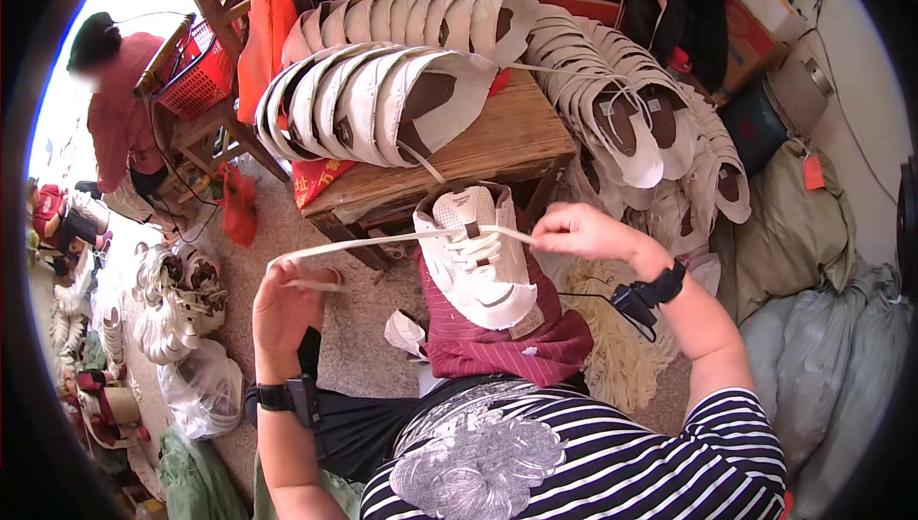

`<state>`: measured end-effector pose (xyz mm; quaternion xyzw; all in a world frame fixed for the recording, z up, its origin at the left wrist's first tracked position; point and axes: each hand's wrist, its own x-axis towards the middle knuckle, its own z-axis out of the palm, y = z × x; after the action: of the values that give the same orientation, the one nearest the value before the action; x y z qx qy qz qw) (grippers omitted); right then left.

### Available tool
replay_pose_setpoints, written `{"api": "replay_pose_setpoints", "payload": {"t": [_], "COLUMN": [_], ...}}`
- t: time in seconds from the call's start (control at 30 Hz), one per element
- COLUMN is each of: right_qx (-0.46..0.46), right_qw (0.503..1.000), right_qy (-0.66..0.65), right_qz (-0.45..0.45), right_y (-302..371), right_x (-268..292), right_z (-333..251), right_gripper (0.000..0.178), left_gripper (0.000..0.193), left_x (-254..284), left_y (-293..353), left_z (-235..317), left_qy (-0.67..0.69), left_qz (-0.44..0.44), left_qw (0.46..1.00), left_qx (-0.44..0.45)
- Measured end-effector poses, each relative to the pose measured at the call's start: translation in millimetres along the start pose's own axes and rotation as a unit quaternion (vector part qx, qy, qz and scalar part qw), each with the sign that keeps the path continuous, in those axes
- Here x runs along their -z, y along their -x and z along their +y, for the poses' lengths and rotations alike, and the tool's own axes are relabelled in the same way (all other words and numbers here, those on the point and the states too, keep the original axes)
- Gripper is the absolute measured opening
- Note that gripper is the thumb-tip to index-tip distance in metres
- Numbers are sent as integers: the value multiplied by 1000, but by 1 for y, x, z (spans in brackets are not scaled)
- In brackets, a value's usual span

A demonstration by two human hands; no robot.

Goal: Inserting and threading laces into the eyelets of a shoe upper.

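Near table edge (pixel 540 160), shoe upper (pixel 492 295), lace (pixel 382 241), hands (pixel 282 309) (pixel 583 231) well apart

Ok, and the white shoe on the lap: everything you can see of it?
The white shoe looks soft, perhaps fabric or synthetic leather, with a dotted tongue and a small dark tab. Its pale lace crosses several times over the front; loose lengths run to the left hand and right hand. It rests on a striped maroon cloth, toe toward the wearer. No sole can be made out.
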<state>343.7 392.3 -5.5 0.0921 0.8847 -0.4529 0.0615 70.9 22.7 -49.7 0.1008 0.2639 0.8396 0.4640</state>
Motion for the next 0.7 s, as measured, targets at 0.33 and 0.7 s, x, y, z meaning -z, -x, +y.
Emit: {"api": "replay_pose_setpoints", "payload": {"t": [0.33, 0.7], "right_qx": [159, 197], "right_qw": [977, 839], "right_qy": [-88, 391], "right_qz": [114, 323], "right_y": [-37, -34], "right_x": [-36, -31], "right_z": [-63, -20], "right_gripper": [26, 28], "left_gripper": [36, 34], "left_x": [-1, 46], "left_y": [-28, 9], "left_z": [-22, 6], "left_qy": [146, 283], "left_qz": [17, 206], "left_qw": [989, 933], "left_qx": [-20, -77]}}
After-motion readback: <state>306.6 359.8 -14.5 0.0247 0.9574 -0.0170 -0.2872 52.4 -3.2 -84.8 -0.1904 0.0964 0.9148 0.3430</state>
